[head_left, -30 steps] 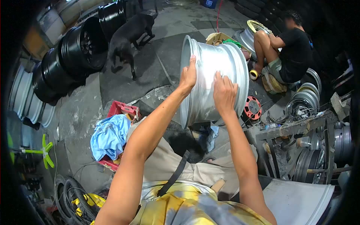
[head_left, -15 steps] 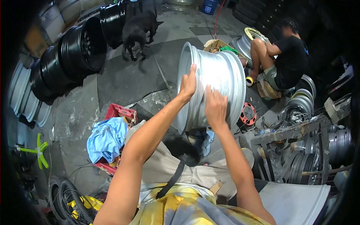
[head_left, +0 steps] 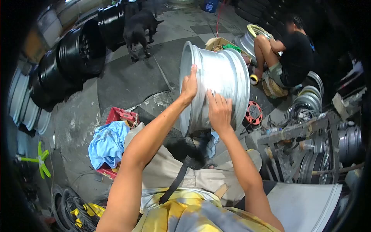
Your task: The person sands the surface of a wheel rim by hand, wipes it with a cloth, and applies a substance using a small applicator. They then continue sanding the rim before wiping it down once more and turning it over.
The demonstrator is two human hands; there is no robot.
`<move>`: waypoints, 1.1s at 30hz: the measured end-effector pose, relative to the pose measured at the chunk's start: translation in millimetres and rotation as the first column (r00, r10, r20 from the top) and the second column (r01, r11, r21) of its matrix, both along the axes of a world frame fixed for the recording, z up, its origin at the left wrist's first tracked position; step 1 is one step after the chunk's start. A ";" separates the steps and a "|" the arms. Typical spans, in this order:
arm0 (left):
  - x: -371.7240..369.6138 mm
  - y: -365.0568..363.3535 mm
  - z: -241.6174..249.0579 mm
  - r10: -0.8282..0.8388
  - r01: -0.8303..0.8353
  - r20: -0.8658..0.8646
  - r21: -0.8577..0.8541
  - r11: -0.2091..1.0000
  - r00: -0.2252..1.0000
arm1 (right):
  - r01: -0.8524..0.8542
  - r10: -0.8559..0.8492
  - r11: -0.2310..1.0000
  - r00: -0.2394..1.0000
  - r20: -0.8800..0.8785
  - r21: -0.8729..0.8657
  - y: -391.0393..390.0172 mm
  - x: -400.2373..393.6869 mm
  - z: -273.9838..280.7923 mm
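Observation:
A silver wheel rim (head_left: 220,75) stands tilted on its side in front of me, its bare barrel facing my hands. My left hand (head_left: 189,85) is closed around the rim's near left lip, with the thumb pointing up along the edge. Against the lower part of the barrel lies my right hand (head_left: 219,110), back of the hand toward me. Its index finger is stretched out and the other fingers are spread a little on the metal. Nothing shows in that hand; the underside of its fingers is hidden.
A red crate (head_left: 116,115) with a light blue cloth (head_left: 108,143) stands at left. Black rims (head_left: 65,58) line the far left, near a black dog (head_left: 139,31). Another person (head_left: 295,54) sits at right by a rim. A metal frame (head_left: 295,129) is close on my right.
My right hand has slid slightly down and left along the barrel, and its fingers look sharper. The left hand keeps its hold on the lip. The dog has shifted a little.

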State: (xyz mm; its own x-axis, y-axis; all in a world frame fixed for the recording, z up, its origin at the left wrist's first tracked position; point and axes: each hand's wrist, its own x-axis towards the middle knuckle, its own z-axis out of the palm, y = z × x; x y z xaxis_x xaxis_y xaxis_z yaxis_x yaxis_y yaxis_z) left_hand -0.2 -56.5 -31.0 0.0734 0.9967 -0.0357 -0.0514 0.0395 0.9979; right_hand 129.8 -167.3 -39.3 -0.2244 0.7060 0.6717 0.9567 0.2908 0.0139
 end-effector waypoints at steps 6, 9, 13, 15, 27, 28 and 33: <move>-1.0 7.6 -4.1 0.005 -0.005 0.019 0.003 1.000 1.000 | 0.004 -0.010 0.998 0.996 -0.094 -0.067 44.1 -9.8 25.5; 2.7 11.2 -13.4 0.030 -0.031 0.029 0.029 0.999 0.999 | -0.047 0.044 0.997 0.997 -0.057 -0.066 -1.9 -2.2 10.9; -1.2 12.7 -9.2 -0.063 0.063 0.030 -0.001 0.998 0.998 | -0.090 0.080 0.944 0.996 -0.045 -0.319 -62.9 15.9 1.4; 1.8 9.0 -9.3 -0.071 0.071 0.054 -0.004 0.997 0.996 | -0.061 0.035 0.977 0.991 -0.130 -0.204 -60.1 26.1 6.8; 0.0 -0.7 -6.0 -0.002 0.000 0.031 0.072 0.997 1.000 | -0.033 0.031 0.999 0.999 -0.038 -0.043 30.0 3.7 21.3; -0.1 -2.0 -4.0 0.005 -0.005 -0.008 0.058 0.998 1.000 | -0.069 0.069 0.997 0.997 -0.028 0.020 28.7 5.1 19.3; -7.7 -5.2 0.0 -0.087 0.085 -0.112 -0.021 0.996 0.990 | 0.111 -0.112 0.993 0.993 -0.026 -0.045 59.3 25.6 37.9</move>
State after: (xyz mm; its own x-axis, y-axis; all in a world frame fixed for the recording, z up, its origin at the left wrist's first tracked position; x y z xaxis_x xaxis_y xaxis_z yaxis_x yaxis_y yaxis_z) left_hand -7.9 -61.7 -31.0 0.1531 0.9861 -0.0644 0.0651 0.0549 0.9964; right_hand 155.4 -108.0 -1.4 -0.1238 0.7540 0.6451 0.9830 0.1822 -0.0243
